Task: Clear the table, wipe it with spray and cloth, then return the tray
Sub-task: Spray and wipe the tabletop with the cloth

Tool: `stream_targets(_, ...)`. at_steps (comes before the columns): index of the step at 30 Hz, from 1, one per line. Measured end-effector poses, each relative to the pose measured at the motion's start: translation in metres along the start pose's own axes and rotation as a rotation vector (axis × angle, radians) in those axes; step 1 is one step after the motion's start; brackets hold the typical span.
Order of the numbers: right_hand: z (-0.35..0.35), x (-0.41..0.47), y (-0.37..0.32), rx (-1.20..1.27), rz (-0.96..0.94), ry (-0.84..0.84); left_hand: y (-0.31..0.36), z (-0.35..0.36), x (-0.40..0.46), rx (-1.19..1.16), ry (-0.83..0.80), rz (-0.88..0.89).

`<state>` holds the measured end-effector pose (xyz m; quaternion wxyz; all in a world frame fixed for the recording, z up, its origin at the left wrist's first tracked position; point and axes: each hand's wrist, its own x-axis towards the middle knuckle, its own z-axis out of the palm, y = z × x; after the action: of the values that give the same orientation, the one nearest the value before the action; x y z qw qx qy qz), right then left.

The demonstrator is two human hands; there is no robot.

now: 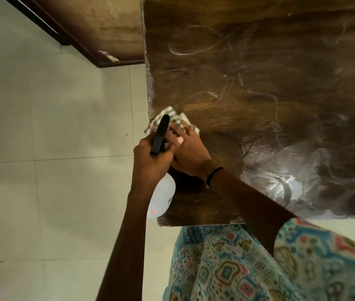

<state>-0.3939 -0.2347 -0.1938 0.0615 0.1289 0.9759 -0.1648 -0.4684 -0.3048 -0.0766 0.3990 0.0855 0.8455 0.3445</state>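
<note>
My left hand point(150, 161) is clamped round the spray bottle point(161, 198) neck, its black nozzle point(161, 135) partly blocking my right hand point(188, 153), which presses flat on the checked cloth point(172, 120) at the wooden table point(259, 83) left edge. Wet streaks everywhere, tiled floor point(53, 127) beside.

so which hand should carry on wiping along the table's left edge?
Right. The right hand lies flat on the checked cloth at the table edge, while the left hand is full, gripping the spray bottle by its black trigger head.
</note>
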Motion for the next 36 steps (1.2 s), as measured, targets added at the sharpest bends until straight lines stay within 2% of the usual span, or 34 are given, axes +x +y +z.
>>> stream_targets(4, 0.003, -0.051, 0.020, -0.049, -0.205, -0.002, 0.001, -0.004, 0.000, 0.017, 0.006, 0.005)
stream_targets(9, -0.010, -0.057, 0.066, -0.101, 0.009, 0.017, 0.002, -0.008, 0.004, 0.000, -0.036, -0.013)
stream_targets(12, -0.018, -0.021, 0.052, -0.043, 0.135, 0.071, 0.001, -0.009, 0.008, 0.011, -0.036, 0.007)
stream_targets(15, -0.014, 0.010, 0.018, 0.033, 0.162, 0.110, 0.000, -0.010, 0.015, 0.042, -0.031, 0.032)
stream_targets(19, 0.000, -0.003, -0.005, -0.018, 0.018, 0.016, 0.002, -0.011, 0.022, 0.100, -0.040, 0.061)
stream_targets(22, 0.003, -0.039, 0.014, -0.068, -0.066, 0.025, 0.008, -0.010, 0.028, 0.113, -0.071, 0.065)
stream_targets(25, -0.006, -0.060, 0.048, -0.096, 0.055, 0.056, 0.014, -0.005, 0.033, 0.100, -0.121, 0.056)
stream_targets(29, -0.021, -0.044, 0.073, -0.019, 0.267, 0.118, 0.023, 0.003, 0.038, 0.126, -0.180, 0.065)
stream_targets(36, -0.020, -0.040, 0.073, -0.023, 0.280, 0.155, 0.035, 0.014, 0.037, 0.166, -0.183, 0.095)
